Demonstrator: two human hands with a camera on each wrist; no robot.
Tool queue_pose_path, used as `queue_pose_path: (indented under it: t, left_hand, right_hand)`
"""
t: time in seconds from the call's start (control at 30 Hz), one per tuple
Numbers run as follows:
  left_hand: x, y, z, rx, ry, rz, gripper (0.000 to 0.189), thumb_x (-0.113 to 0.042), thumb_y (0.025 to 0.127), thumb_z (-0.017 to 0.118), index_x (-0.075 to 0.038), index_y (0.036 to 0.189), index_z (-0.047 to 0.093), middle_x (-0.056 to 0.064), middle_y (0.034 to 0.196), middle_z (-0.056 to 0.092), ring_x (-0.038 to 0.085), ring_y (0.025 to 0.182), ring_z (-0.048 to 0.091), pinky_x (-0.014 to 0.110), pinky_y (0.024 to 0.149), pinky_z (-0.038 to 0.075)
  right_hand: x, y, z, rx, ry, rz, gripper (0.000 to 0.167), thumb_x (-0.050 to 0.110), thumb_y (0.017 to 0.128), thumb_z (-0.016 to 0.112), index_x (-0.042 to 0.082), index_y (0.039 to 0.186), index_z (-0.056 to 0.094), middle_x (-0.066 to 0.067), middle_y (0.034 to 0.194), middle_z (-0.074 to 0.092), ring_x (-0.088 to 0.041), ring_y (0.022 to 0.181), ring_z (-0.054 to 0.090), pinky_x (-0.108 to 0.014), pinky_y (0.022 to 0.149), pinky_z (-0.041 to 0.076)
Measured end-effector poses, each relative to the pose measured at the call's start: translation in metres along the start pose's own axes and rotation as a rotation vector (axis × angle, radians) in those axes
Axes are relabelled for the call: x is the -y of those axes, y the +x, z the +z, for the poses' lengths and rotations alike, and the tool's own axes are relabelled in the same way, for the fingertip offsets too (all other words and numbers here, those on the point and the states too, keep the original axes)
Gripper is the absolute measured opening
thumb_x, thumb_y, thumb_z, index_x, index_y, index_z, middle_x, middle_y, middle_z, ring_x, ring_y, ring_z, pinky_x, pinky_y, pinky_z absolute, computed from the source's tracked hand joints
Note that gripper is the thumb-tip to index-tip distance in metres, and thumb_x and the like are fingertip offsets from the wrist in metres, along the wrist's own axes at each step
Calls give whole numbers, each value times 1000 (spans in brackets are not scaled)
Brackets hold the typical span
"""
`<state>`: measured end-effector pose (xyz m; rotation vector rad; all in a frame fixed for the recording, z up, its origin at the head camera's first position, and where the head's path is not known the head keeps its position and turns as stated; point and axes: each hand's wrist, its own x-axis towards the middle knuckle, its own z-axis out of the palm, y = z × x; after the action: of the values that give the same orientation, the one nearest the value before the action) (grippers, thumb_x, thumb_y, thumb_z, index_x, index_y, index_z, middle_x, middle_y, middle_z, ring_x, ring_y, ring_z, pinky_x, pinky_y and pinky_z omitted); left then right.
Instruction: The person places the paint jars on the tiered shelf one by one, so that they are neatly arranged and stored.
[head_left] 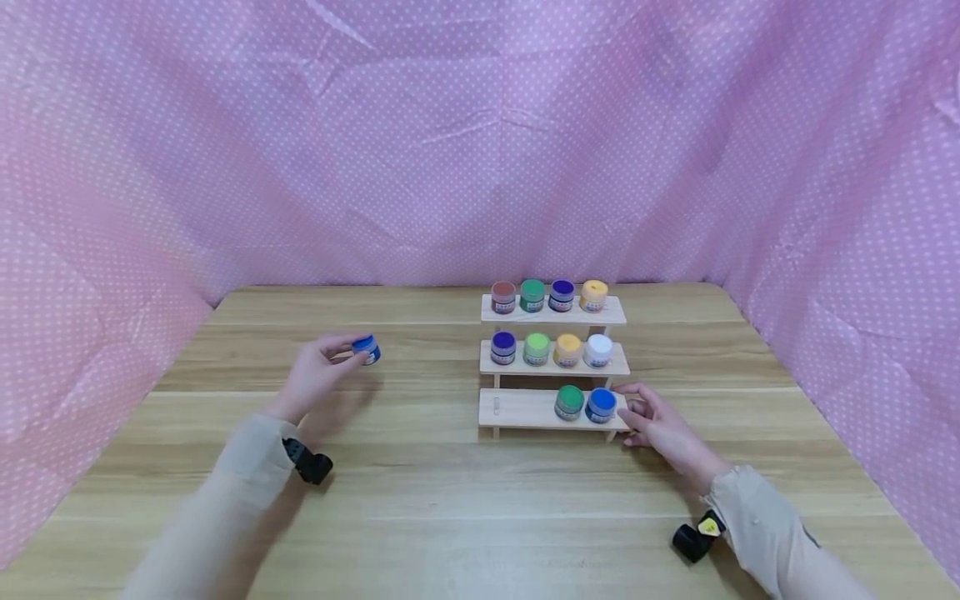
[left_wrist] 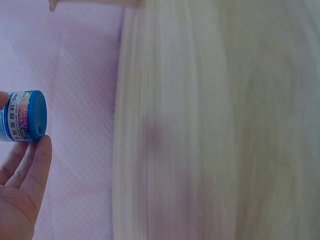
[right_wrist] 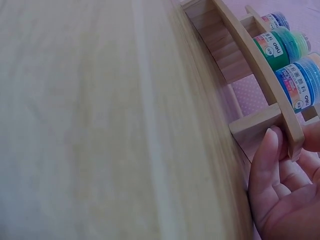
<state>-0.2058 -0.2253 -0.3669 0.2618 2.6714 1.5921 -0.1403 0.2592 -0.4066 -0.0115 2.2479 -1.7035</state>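
Observation:
My left hand (head_left: 318, 375) holds a small blue paint jar (head_left: 367, 350) between thumb and fingers, raised over the left half of the table. Its label and blue lid (left_wrist: 38, 116) show in the left wrist view. At the right, my right hand (head_left: 667, 433) grips the right end of the bottom step of a three-step wooden rack (head_left: 525, 409). The right wrist view shows its fingers around that board's end (right_wrist: 295, 135). On the bottom step, a green jar (head_left: 569, 403) and a blue jar (head_left: 602, 406) stand side by side towards the right end.
Several jars, among them a reddish-brown one (head_left: 503, 297), line the top step. The middle step carries several more, with a white jar (head_left: 598, 351) at its right end. Pink dotted cloth (head_left: 495, 150) hangs behind the wooden table (head_left: 465, 517) and along its sides.

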Motion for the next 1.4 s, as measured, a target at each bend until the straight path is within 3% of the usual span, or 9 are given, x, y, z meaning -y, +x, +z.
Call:
queue_pose_path:
  t: [0.17, 0.33, 0.53, 0.77, 1.1, 1.4]
  left_hand:
    - [-8, 0, 19, -39, -61, 48, 42, -18, 92, 63, 2, 128, 56, 19, 126, 52, 23, 112, 57, 14, 85, 50]
    - [-16, 3, 40, -15, -84, 72, 39, -14, 90, 65, 0, 126, 59, 19, 124, 55, 31, 112, 58, 18, 83, 52]
    - [-31, 6, 61, 6, -98, 126, 36, -12, 88, 68, -1, 121, 63, 17, 122, 57, 30, 112, 58, 24, 89, 52]
    - [-41, 8, 85, 81, -165, 229, 33, -6, 87, 68, 3, 118, 63, 17, 117, 59, 29, 107, 59, 25, 88, 53]
    - [-56, -6, 115, 171, -189, 279, 32, -4, 85, 69, 0, 116, 65, 15, 118, 58, 30, 108, 59, 31, 90, 53]
    - [-63, -14, 139, 280, -165, 337, 31, -7, 85, 69, -3, 116, 66, 10, 116, 59, 21, 103, 61, 26, 90, 52]
  right_hand:
    - [2, 1, -3, 8, 0, -10, 43, 13, 100, 46, 0, 138, 30, -2, 96, 57, -11, 81, 57, -27, 69, 55]
    - [5, 1, -6, 7, -21, -14, 42, 11, 99, 46, 0, 136, 31, -2, 90, 55, -11, 79, 57, -28, 68, 55]
    - [7, 1, -7, 26, -26, -15, 42, 11, 100, 46, 0, 137, 30, -2, 88, 54, -12, 78, 56, -28, 68, 55]
    - [8, 1, -7, 25, -9, -20, 42, 11, 100, 46, -1, 137, 30, -1, 85, 53, -11, 76, 56, -26, 66, 55]
    - [3, 1, -4, 34, -29, 2, 41, 13, 100, 46, 2, 137, 31, -2, 89, 55, -12, 79, 56, -27, 69, 55]
    - [2, 1, -2, 35, -29, 9, 41, 10, 100, 45, 1, 136, 30, -2, 85, 52, -14, 76, 55, -28, 68, 55]
